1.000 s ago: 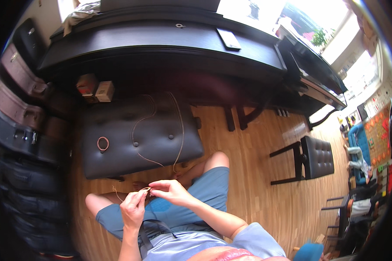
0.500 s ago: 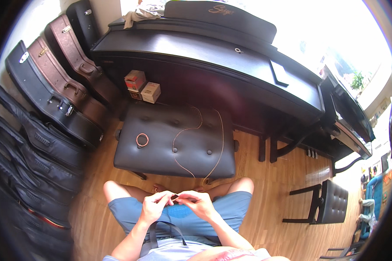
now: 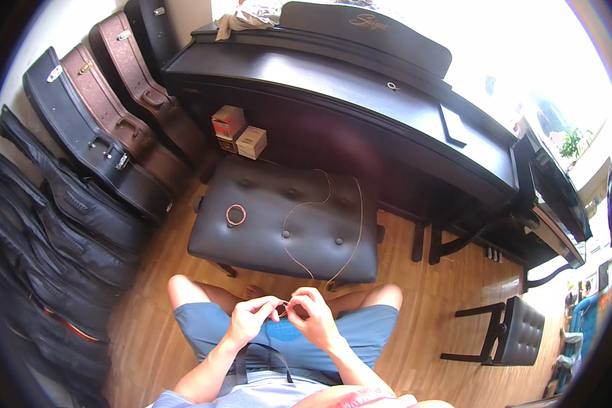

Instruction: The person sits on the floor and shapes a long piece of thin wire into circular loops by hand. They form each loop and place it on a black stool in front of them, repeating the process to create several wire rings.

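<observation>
At the frame's lower centre, the bare left hand (image 3: 249, 319) and right hand (image 3: 313, 319) pinch a thin tan looped strand (image 3: 283, 314) between closely gathered fingers, apparently adjusting it, the next move likely calling for steady, delicate control.

Gold cursive script runs across blk music rest (image 3: 365, 42) on console piano (image 3: 306, 76); sm. lettering, piano's L end, illeg.; ditto marks on tan carton (image 3: 251, 143), blk gig bag (image 3: 85, 204).
</observation>
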The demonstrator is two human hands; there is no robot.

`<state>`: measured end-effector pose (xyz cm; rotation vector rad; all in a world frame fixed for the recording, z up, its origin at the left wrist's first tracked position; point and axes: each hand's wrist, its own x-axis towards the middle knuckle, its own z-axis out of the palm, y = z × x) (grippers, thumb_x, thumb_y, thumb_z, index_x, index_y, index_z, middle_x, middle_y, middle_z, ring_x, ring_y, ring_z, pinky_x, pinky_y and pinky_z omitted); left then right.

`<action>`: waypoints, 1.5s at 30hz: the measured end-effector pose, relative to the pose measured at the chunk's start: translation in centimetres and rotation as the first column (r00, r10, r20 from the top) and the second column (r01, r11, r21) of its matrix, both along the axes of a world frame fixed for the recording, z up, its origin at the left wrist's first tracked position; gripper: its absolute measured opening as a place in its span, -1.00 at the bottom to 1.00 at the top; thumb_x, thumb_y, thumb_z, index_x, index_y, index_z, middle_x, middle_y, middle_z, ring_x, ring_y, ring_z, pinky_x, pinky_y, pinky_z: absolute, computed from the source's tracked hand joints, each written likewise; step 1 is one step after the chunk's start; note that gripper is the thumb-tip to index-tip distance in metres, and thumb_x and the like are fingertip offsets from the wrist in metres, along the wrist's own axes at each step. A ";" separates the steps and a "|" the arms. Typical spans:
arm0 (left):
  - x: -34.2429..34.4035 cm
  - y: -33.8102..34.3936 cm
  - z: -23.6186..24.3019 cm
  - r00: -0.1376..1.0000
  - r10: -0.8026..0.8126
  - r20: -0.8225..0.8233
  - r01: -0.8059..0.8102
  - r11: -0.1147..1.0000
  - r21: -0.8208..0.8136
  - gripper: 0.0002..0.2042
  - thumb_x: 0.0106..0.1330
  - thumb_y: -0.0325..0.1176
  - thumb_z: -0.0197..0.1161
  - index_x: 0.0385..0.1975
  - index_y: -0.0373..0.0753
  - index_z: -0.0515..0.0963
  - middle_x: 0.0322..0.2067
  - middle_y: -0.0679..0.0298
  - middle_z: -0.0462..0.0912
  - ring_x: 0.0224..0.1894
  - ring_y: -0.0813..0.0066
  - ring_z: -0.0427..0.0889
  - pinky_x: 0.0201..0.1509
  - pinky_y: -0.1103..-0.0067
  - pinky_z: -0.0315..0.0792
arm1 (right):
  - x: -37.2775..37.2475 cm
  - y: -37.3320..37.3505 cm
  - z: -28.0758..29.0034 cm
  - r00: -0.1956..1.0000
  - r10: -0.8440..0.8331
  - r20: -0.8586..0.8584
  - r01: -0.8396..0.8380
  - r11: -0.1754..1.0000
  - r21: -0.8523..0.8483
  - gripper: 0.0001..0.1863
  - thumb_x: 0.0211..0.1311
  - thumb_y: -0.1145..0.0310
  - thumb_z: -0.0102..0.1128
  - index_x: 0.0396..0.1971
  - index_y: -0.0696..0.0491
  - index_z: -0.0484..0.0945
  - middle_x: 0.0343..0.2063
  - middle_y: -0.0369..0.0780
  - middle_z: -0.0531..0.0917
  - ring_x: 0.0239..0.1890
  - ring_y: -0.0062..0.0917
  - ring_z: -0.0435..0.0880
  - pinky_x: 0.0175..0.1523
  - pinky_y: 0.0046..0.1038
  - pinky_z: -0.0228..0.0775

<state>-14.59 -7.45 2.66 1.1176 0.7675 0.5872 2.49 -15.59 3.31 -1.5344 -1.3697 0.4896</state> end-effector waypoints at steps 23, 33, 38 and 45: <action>0.6 1.0 0.4 0.987 0.069 0.143 -0.019 0.944 -0.329 -0.79 0.51 -0.39 0.13 -0.10 -0.42 0.61 -0.44 0.31 0.61 -0.40 0.61 0.53 -0.23 0.63 0.46 | 0.4 0.1 -3.3 0.598 0.185 -0.780 -0.355 0.933 -0.051 -0.82 0.50 0.46 0.06 -0.01 0.13 0.36 -0.18 -0.28 0.56 -0.09 -0.66 0.56 0.10 -0.53 0.46; 0.3 1.5 -0.5 0.975 0.108 0.196 -0.002 0.881 -0.474 -0.77 0.52 -0.34 0.12 -0.10 -0.39 0.60 -0.47 0.33 0.61 -0.42 0.61 0.55 -0.25 0.60 0.47 | 0.1 -0.1 -2.5 0.671 0.136 -0.729 -0.329 0.936 -0.128 -0.80 0.50 0.43 0.08 0.01 0.14 0.38 -0.19 -0.30 0.57 -0.16 -0.69 0.57 0.02 -0.56 0.47; 0.3 1.1 0.6 0.990 0.069 0.125 -0.020 0.936 -0.351 -0.80 0.50 -0.37 0.15 -0.11 -0.40 0.60 -0.46 0.32 0.61 -0.42 0.60 0.55 -0.25 0.61 0.49 | 0.3 0.0 -2.6 0.649 0.099 -0.754 -0.321 0.935 -0.154 -0.81 0.50 0.38 0.09 -0.04 0.16 0.45 -0.27 -0.32 0.58 -0.25 -0.71 0.56 -0.06 -0.60 0.45; 0.4 0.8 0.7 1.000 0.018 -0.003 -0.018 0.997 -0.075 -0.79 0.49 -0.39 0.16 -0.09 -0.40 0.62 -0.45 0.32 0.63 -0.41 0.65 0.57 -0.22 0.66 0.50 | 0.8 0.1 -2.5 0.587 0.084 -0.805 -0.403 0.893 -0.201 -0.80 0.49 0.32 0.12 -0.05 0.12 0.48 -0.41 -0.36 0.58 -0.37 -0.73 0.53 -0.17 -0.59 0.46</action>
